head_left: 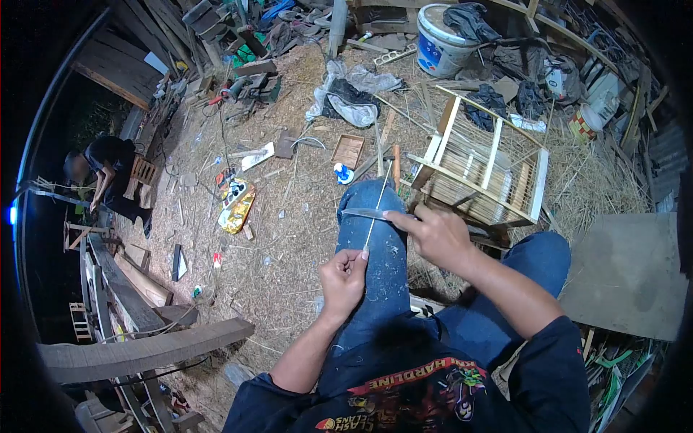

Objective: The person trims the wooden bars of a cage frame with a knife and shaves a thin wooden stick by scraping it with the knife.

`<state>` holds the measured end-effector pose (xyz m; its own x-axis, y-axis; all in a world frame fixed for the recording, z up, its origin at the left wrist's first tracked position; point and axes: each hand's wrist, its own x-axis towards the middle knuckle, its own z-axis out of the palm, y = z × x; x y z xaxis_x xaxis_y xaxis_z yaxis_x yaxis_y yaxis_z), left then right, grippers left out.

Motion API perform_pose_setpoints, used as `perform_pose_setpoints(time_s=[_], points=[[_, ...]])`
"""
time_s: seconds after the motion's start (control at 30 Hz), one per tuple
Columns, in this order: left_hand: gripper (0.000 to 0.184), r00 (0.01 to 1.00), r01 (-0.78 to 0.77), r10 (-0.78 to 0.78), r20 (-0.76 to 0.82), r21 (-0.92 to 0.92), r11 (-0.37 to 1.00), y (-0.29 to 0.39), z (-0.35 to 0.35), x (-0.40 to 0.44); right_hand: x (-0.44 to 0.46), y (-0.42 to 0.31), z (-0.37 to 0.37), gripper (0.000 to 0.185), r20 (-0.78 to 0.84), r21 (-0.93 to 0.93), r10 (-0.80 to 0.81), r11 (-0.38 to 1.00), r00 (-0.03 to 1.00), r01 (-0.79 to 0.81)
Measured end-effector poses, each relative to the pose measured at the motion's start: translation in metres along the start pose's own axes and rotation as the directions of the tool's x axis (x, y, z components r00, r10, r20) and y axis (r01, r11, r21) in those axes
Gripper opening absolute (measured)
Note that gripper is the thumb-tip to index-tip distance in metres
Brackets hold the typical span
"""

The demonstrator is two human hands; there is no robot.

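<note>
Straw and wood shavings cover the ground [289, 216], with a white bucket [439, 47] by its far edge and another person [112, 169] bent over near its left edge. The seated worker's left thigh [386, 274] serves as the bench: a thin stick [372, 231] lies lengthwise along it, its far end passing the knee's front edge, probably so that the leg backs it. The left hand [343, 280] pinches the stick's near end between thumb and fingers, with no visible gap, apparently to keep it from sliding. The right hand [440, 234] is closed around a knife [364, 213], the handle mostly hidden, one digit against the blade, likely for control. The blade crosses the stick near the knee; whether it bites, I cannot tell. Just beyond the knee's right side stands a slatted wooden frame [493, 153].
</note>
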<state>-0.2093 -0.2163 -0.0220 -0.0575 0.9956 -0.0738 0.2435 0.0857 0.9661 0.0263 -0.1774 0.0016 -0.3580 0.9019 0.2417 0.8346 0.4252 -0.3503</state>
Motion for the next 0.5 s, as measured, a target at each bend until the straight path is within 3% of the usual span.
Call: perform_pose_setpoints(time_s=[0.07,0.13,0.3,0.4,0.43,0.5], points=[[0.016,1.000,0.012,-0.012,0.002,-0.011,1.000,-0.001,-0.001,-0.001,-0.004,-0.005,0.003,0.059,-0.021,-0.019,-0.014,1.000,1.000,0.013],[0.015,1.000,0.019,-0.019,-0.002,-0.027,0.999,-0.002,-0.001,0.002,-0.011,-0.018,0.006,0.057,-0.035,0.065,-0.126,0.990,0.991,0.128],[0.016,0.999,0.047,-0.046,0.019,-0.021,0.999,-0.001,-0.004,0.000,-0.001,-0.002,0.003,0.062,-0.056,-0.019,-0.026,1.000,0.998,0.025],[0.017,0.998,0.050,-0.050,0.035,-0.021,0.999,-0.005,-0.005,0.000,-0.003,-0.008,0.002,0.048,0.087,-0.012,-0.006,1.000,0.996,0.007],[0.017,0.998,0.058,-0.058,0.038,-0.016,0.998,-0.007,-0.006,-0.003,0.001,0.000,0.001,0.047,0.002,-0.029,0.014,0.999,1.000,-0.014],[0.017,1.000,-0.001,0.001,0.008,0.007,1.000,-0.005,-0.005,-0.002,0.004,0.001,0.002,0.047,0.016,-0.014,0.003,1.000,1.000,-0.002]])
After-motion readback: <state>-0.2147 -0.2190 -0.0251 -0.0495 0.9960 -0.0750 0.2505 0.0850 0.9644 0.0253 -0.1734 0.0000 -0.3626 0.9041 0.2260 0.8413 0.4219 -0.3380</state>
